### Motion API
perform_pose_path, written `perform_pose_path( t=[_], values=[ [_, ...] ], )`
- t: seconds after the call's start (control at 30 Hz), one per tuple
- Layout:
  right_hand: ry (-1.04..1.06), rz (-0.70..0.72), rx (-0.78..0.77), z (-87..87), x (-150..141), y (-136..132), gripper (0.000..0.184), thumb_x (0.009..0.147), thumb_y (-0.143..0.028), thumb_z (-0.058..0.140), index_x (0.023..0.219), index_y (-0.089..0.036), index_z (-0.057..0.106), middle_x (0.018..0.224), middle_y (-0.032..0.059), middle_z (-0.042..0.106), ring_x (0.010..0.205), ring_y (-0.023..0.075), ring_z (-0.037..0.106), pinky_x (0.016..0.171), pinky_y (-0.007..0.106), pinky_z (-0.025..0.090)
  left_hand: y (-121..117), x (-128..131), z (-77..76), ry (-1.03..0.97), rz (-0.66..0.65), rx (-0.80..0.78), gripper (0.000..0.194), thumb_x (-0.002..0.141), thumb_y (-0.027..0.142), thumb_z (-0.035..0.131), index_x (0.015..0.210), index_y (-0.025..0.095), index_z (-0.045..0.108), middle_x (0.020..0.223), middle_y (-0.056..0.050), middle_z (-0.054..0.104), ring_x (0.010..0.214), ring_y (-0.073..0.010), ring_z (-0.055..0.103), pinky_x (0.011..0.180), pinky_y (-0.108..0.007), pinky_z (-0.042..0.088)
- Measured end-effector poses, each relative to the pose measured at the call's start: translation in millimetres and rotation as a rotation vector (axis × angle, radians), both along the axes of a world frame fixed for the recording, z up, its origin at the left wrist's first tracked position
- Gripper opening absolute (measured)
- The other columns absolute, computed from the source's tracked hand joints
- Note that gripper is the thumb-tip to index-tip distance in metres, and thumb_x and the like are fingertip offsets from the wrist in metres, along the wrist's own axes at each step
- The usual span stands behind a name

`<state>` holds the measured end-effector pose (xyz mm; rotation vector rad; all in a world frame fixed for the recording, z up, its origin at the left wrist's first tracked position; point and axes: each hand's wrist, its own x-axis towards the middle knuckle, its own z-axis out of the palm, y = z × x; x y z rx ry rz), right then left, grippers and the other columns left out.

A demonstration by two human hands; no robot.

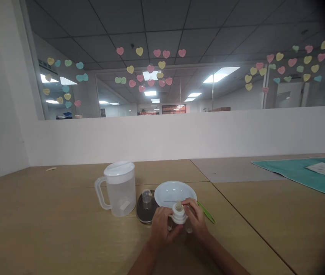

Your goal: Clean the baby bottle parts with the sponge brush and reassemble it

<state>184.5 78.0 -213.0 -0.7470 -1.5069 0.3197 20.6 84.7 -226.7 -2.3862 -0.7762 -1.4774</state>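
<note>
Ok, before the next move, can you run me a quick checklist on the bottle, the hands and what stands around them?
1. Both hands on the white-collared bottle: ok, left hand and right hand both grip it around the collar.
2. Bottle upright: ok, pale teat at the top.
3. Collar fully tightened: cannot tell.
4. Pitcher lidded: ok, white lid on.
5. Clear domed cap off the bottle: ok, on the dark tray.
6. Right hand clear of the green handle beside the white bowl: cannot tell, they are close.
</note>
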Motion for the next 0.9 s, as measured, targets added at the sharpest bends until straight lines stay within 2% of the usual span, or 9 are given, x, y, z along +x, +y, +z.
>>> perform_pose_path(
  t=[0.1, 0.17, 0.3, 0.43, 0.53, 0.7, 0.9],
  values=[
    [-0.139, -0.121, 0.202, -3.2, 3.1, -1.4, 0.016, 0.086, -0.027, 0.045, 0.084, -0.022, 0.060, 0.079, 0.0025, 0.064, 0.077, 0.0197, 0.057, 0.089, 0.043, 0.036, 0.2, 0.5, -0.5, -0.018, 0.026, 0.007, 0.034, 0.079, 0.047, 0.053, 0.097, 0.018, 0.048, 0.080, -0.005, 0.061, 0.069, -0.0190, 0.057, 0.062, -0.031, 0.044],
    [-0.202, -0.141, 0.269, -3.8, 3.7, -1.5, 0.014, 0.085, -0.024, 0.044, 0.087, -0.022, 0.058, 0.079, 0.0020, 0.064, 0.074, 0.0189, 0.057, 0.091, 0.045, 0.034, 0.0, 1.1, -0.3, -0.034, 0.042, 0.018, 0.036, 0.078, 0.048, 0.054, 0.097, 0.018, 0.049, 0.078, -0.005, 0.061, 0.068, -0.0189, 0.057, 0.060, -0.031, 0.044],
    [-0.267, -0.182, 0.274, -4.9, 2.6, 0.9, 0.012, 0.083, -0.030, 0.047, 0.090, -0.022, 0.053, 0.083, 0.0038, 0.061, 0.078, 0.0206, 0.055, 0.086, 0.045, 0.036, -2.1, 2.3, 0.8, -0.060, 0.073, 0.029, 0.035, 0.075, 0.045, 0.057, 0.095, 0.018, 0.049, 0.077, -0.004, 0.061, 0.066, -0.0183, 0.057, 0.059, -0.030, 0.045],
    [-0.295, -0.224, 0.271, -5.5, 1.0, 3.1, 0.028, 0.076, -0.044, 0.057, 0.092, -0.021, 0.051, 0.087, 0.0049, 0.057, 0.082, 0.0227, 0.053, 0.074, 0.039, 0.040, -3.6, 2.4, 0.7, -0.090, 0.099, 0.005, 0.032, 0.070, 0.037, 0.059, 0.094, 0.019, 0.048, 0.078, -0.005, 0.060, 0.068, -0.0188, 0.058, 0.059, -0.031, 0.046],
    [-0.289, -0.255, 0.285, -4.3, -0.1, 2.9, 0.027, 0.075, -0.041, 0.060, 0.090, -0.021, 0.050, 0.084, 0.0040, 0.055, 0.080, 0.0216, 0.052, 0.070, 0.036, 0.040, -3.6, 2.2, -0.1, -0.104, 0.082, -0.008, 0.035, 0.067, 0.033, 0.061, 0.096, 0.019, 0.047, 0.080, -0.005, 0.061, 0.069, -0.0194, 0.058, 0.060, -0.031, 0.047],
    [-0.314, -0.138, 0.213, -0.4, -0.7, -2.4, 0.019, 0.083, -0.037, 0.048, 0.093, -0.021, 0.051, 0.086, 0.0054, 0.055, 0.082, 0.0217, 0.051, 0.071, 0.036, 0.039, -5.4, 3.2, 1.0, -0.125, 0.072, -0.014, 0.040, 0.066, 0.037, 0.065, 0.097, 0.019, 0.047, 0.081, -0.006, 0.061, 0.070, -0.0199, 0.058, 0.062, -0.032, 0.047],
    [-0.275, -0.015, 0.114, 2.2, 0.0, -5.7, 0.027, 0.088, -0.039, 0.039, 0.097, -0.022, 0.056, 0.094, 0.0062, 0.055, 0.090, 0.0235, 0.051, 0.077, 0.038, 0.039, -5.9, 3.5, 0.8, -0.115, 0.080, -0.017, 0.044, 0.064, 0.039, 0.068, 0.095, 0.018, 0.045, 0.081, -0.005, 0.061, 0.070, -0.0199, 0.057, 0.062, -0.033, 0.047]
  ],
)
